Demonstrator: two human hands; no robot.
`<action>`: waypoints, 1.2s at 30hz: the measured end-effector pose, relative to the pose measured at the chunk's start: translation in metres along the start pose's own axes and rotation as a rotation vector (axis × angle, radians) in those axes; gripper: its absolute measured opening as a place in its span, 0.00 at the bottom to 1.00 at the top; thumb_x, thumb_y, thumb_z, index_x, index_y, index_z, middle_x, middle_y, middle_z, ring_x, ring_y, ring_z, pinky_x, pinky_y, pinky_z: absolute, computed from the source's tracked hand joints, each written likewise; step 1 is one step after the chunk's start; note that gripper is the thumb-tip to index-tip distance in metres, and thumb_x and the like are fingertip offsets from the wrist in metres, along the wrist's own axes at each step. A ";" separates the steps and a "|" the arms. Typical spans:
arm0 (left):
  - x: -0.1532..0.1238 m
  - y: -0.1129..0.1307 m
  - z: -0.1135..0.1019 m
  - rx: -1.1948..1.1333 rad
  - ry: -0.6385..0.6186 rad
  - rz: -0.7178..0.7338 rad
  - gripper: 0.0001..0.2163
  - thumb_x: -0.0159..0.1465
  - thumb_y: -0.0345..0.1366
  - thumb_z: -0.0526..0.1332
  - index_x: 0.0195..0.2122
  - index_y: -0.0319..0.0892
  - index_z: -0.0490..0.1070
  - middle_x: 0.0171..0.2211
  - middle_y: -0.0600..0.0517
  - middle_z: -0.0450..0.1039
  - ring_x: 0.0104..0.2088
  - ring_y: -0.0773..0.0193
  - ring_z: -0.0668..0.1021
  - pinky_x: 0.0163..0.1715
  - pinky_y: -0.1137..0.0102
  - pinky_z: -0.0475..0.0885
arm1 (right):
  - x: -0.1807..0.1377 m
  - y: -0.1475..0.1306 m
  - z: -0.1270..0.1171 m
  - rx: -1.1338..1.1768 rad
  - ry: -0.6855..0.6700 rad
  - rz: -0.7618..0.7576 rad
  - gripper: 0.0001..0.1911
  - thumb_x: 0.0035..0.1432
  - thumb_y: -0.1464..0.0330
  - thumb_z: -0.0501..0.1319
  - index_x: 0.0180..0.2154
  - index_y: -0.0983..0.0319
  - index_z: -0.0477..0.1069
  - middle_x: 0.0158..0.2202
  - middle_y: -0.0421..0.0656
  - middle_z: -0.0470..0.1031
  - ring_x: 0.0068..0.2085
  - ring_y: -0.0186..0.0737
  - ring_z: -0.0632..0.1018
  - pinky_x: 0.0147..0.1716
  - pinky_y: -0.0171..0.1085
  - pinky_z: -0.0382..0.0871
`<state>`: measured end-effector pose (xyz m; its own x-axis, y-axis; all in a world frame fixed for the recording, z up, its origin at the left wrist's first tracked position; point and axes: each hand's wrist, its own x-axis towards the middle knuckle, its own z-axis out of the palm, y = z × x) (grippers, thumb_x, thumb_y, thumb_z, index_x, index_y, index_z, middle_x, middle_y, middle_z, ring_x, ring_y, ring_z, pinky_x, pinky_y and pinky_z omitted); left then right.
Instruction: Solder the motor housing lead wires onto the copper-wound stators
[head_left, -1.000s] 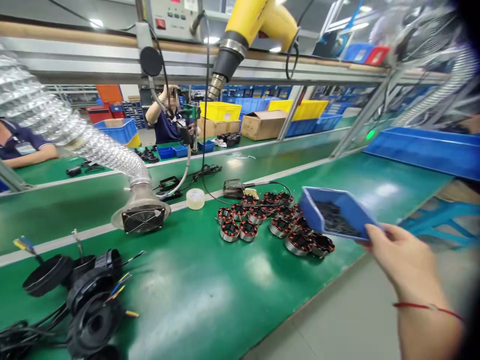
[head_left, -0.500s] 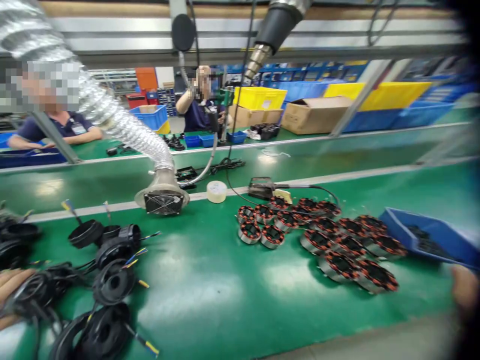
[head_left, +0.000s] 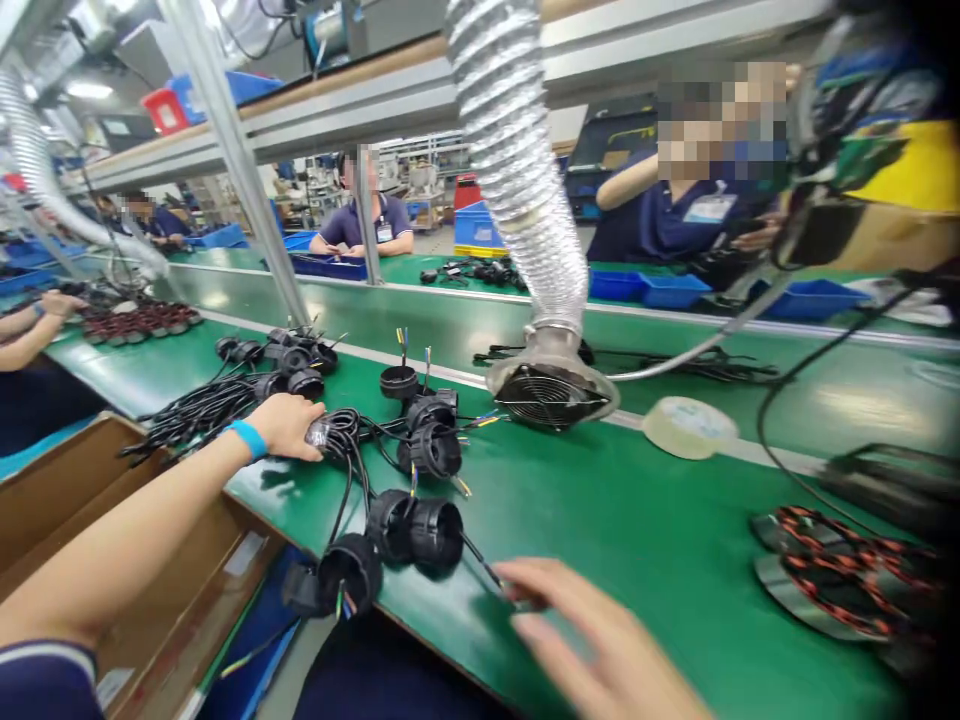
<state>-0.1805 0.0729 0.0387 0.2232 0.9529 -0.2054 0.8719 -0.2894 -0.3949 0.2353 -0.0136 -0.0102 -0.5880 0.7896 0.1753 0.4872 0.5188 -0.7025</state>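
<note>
Cable bundle (head_left: 345, 424) at 8 o'clock from centre, wrapped part gripped in left hand (head_left: 289, 425). Black housings (head_left: 390, 525) at 7. Right hand (head_left: 622, 650) at 5, fingers part-curled by a wire end (head_left: 491, 574) — blurred, can't tell if held. Fan (head_left: 551, 393) at 4 — tape roll (head_left: 690, 428) at its 3.

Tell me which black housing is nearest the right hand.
The black housing whose lead points toward the right hand, the right one of a close pair; the others lie farther left or farther back.
</note>
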 end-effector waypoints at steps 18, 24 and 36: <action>-0.036 -0.042 0.060 -0.147 0.090 -0.101 0.29 0.49 0.56 0.63 0.44 0.37 0.68 0.42 0.39 0.73 0.46 0.45 0.73 0.46 0.59 0.63 | 0.105 -0.098 0.183 -0.543 -0.122 -0.793 0.10 0.63 0.72 0.51 0.36 0.61 0.72 0.32 0.44 0.75 0.41 0.44 0.71 0.61 0.50 0.52; -0.045 -0.040 0.067 -0.226 0.130 -0.142 0.28 0.52 0.53 0.62 0.46 0.35 0.67 0.42 0.37 0.71 0.43 0.45 0.74 0.44 0.58 0.64 | 0.118 -0.038 0.114 -0.222 -0.048 -0.387 0.19 0.56 0.75 0.57 0.48 0.53 0.71 0.47 0.42 0.75 0.56 0.47 0.65 0.61 0.57 0.42; -0.074 -0.012 0.050 -0.469 0.148 -0.268 0.20 0.61 0.47 0.54 0.48 0.39 0.67 0.42 0.45 0.72 0.39 0.56 0.75 0.39 0.66 0.68 | 0.204 0.068 0.065 0.261 0.036 0.100 0.33 0.51 0.62 0.59 0.59 0.56 0.59 0.68 0.46 0.47 0.66 0.46 0.52 0.62 0.48 0.48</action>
<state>-0.2294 0.0014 0.0142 -0.0037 0.9999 -0.0113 0.9995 0.0040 0.0313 0.1065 0.1613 -0.0670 -0.5197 0.8463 0.1170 0.3565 0.3393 -0.8705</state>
